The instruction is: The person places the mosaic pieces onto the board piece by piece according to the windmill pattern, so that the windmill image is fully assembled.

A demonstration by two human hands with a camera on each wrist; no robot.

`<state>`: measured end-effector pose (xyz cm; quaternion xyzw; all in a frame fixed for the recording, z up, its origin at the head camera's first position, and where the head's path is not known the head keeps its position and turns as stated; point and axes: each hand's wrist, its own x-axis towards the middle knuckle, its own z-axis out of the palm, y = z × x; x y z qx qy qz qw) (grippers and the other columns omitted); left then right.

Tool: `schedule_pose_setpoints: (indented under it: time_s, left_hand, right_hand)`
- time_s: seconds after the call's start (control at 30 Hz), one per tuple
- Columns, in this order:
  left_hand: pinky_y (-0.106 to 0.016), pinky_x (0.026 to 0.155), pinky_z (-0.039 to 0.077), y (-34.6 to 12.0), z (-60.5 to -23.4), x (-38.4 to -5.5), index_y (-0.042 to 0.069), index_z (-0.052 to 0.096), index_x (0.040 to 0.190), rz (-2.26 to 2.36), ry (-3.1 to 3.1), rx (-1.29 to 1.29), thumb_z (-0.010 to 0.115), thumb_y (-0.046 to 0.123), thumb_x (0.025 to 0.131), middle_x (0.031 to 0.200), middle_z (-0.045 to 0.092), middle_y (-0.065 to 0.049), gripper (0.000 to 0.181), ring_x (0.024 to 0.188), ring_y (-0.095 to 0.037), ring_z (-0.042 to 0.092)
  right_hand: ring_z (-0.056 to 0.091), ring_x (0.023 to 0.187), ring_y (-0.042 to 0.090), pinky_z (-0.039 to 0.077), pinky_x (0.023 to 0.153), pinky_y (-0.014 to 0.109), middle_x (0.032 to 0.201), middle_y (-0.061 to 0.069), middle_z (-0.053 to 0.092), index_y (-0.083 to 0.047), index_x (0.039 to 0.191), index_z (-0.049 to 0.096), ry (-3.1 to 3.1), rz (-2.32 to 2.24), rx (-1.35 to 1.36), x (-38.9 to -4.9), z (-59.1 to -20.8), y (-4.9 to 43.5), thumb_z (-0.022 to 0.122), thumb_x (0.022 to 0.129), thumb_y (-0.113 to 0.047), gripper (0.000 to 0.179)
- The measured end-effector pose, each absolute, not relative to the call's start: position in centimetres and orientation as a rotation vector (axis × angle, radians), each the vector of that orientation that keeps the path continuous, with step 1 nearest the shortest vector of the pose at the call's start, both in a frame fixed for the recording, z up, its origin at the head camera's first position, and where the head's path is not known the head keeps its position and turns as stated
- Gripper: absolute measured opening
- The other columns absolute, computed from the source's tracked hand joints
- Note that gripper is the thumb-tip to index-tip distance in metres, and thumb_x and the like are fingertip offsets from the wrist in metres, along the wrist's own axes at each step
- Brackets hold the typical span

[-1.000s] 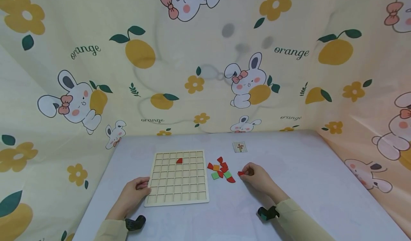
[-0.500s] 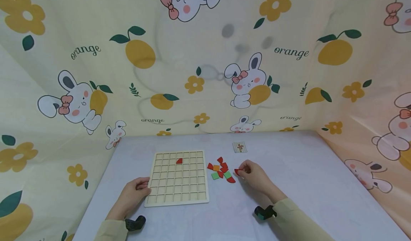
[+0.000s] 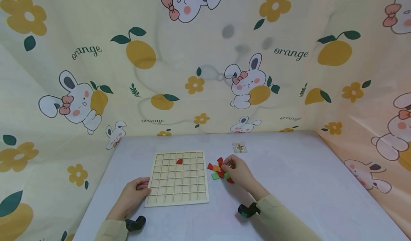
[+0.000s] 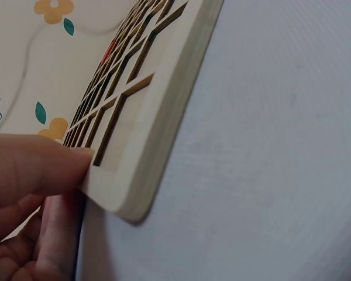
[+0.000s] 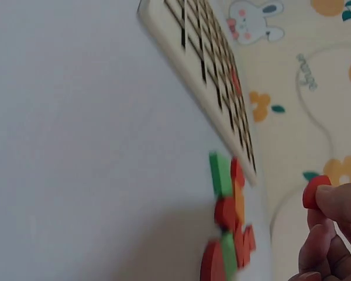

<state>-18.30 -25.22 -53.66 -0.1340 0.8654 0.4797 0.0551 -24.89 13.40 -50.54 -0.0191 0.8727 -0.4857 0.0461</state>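
A pale wooden grid board (image 3: 176, 204) lies on the table, and one red quarter-round tile (image 3: 179, 161) sits in a cell in its far part. My left hand (image 3: 132, 195) holds the board's left edge; in the left wrist view the thumb (image 4: 58, 167) presses on the rim. Between thumb and fingertips my right hand (image 3: 240, 175) pinches a small red tile (image 5: 315, 192), raised above the loose tiles. Those tiles are red, an orange square (image 3: 216, 168) and green squares, one green square (image 3: 215, 176) nearest the board. The right hand hides part of the pile in the head view.
A small card (image 3: 239, 147) with a printed grid and coloured figure lies behind the pile. A cloth wall (image 3: 205, 101) printed with rabbits and oranges rises at the table's back edge. The white tabletop (image 3: 308, 184) extends to the right.
My right hand has moved left with the pinched red tile, from beside the pile to over it. The left hand has stayed at the board's edge.
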Motion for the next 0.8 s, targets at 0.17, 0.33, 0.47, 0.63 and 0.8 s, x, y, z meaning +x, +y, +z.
schedule_pose_setpoints:
  time_s: [0.17,0.33,0.47,0.63,0.8]
  left_hand:
    - [-0.037,0.085,0.046,-25.4,-53.8,-18.3,0.002,0.058,0.128,1.46,2.638,-0.405,0.069,0.007,0.082,0.109,0.062,-0.008,0.047,0.1,-0.022,0.054]
    - [-0.036,0.085,0.046,-25.6,-53.9,-18.3,0.003,0.058,0.128,1.462,2.627,-0.426,0.069,0.008,0.083,0.109,0.061,-0.007,0.047,0.1,-0.022,0.053]
    - [-0.037,0.085,0.046,-25.6,-53.8,-18.3,0.003,0.058,0.129,1.468,2.618,-0.433,0.069,0.008,0.083,0.11,0.061,-0.008,0.048,0.1,-0.023,0.053]
    - [-0.037,0.085,0.046,-25.5,-53.8,-18.5,0.003,0.058,0.128,1.476,2.613,-0.441,0.069,0.008,0.082,0.109,0.061,-0.007,0.047,0.1,-0.022,0.053]
    - [-0.036,0.084,0.047,-25.4,-53.9,-18.5,0.003,0.059,0.127,1.488,2.614,-0.43,0.069,0.007,0.082,0.108,0.062,-0.007,0.047,0.099,-0.021,0.054]
  right_hand:
    - [0.052,0.076,0.021,0.044,0.056,0.028,0.086,0.005,0.056,-0.016,0.098,0.059,2.619,-1.573,-0.091,-24.9,-50.3,10.7,0.069,0.09,-0.023,0.015]
    - [0.053,0.077,0.019,0.044,0.056,0.027,0.087,0.005,0.057,-0.014,0.098,0.059,2.566,-1.663,-0.167,-25.0,-50.5,7.9,0.067,0.091,-0.021,0.012]
    - [0.053,0.08,0.019,0.046,0.06,0.026,0.089,0.003,0.057,-0.015,0.1,0.059,2.552,-1.648,-0.239,-25.2,-50.8,6.0,0.066,0.092,-0.022,0.012]
    - [0.054,0.082,0.018,0.048,0.062,0.027,0.09,0.0,0.057,-0.018,0.1,0.058,2.565,-1.564,-0.271,-25.5,-50.9,4.1,0.065,0.093,-0.024,0.011]
    - [0.055,0.079,0.018,0.048,0.062,0.03,0.088,0.001,0.058,-0.016,0.098,0.06,2.545,-1.562,-0.286,-25.8,-50.9,2.2,0.064,0.093,-0.023,0.01]
